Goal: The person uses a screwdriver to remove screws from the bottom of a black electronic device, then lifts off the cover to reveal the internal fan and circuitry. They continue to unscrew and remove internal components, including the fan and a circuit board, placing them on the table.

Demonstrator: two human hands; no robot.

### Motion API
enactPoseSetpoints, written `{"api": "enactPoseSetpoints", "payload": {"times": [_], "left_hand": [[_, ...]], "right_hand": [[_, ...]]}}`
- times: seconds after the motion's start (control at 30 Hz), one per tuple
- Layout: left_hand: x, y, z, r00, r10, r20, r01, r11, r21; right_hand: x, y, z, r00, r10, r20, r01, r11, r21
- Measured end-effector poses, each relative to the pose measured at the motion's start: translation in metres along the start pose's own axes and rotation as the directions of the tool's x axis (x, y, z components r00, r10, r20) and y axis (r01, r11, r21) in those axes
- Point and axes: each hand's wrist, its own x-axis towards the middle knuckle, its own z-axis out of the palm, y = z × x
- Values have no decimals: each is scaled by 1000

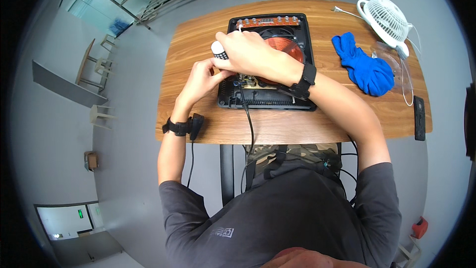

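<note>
An opened induction cooker [267,100] lies on the wooden table in front of me. Its black housing shows a copper coil [286,49], a fan and an orange button board [267,21] along the far edge. My right hand [246,52] is closed around a handle [218,49] with a white rounded end and a black, white-dotted grip, above the cooker's left side. My left hand [202,80] is closed just below it, thumb and fingers pinched together by the handle's lower part. What lies between the left fingertips is hidden, as is the handle's far end.
A blue cloth [366,67] lies right of the cooker, beside a clear round plastic piece [389,57]. A white fan [386,20] with its cord stands at the back right. A black strip-shaped object [419,118] rests near the right edge. A black cable [249,119] runs off the front edge.
</note>
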Motion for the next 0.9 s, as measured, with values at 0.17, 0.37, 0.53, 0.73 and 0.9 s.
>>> {"api": "enactPoseSetpoints", "payload": {"times": [0.17,0.37,0.53,0.73,0.9], "left_hand": [[-4,-8,-1,1000,3,-19,-4,999,-37],[-5,-7,2,999,1,-49,-1,1000,-4],[-5,-16,0,999,-19,-34,19,1000,3],[-6,-8,-2,999,-41,7,41,999,13],[-5,-3,-3,996,-87,9,87,996,11]], "right_hand": [[1,0,3,999,-37,16,37,999,11],[-1,1,3,999,-54,-5,54,999,7],[-2,3,6,997,-68,-41,69,998,11],[-2,5,7,992,-106,-63,107,994,2],[-2,4,4,993,-104,-56,104,995,-2]]}}
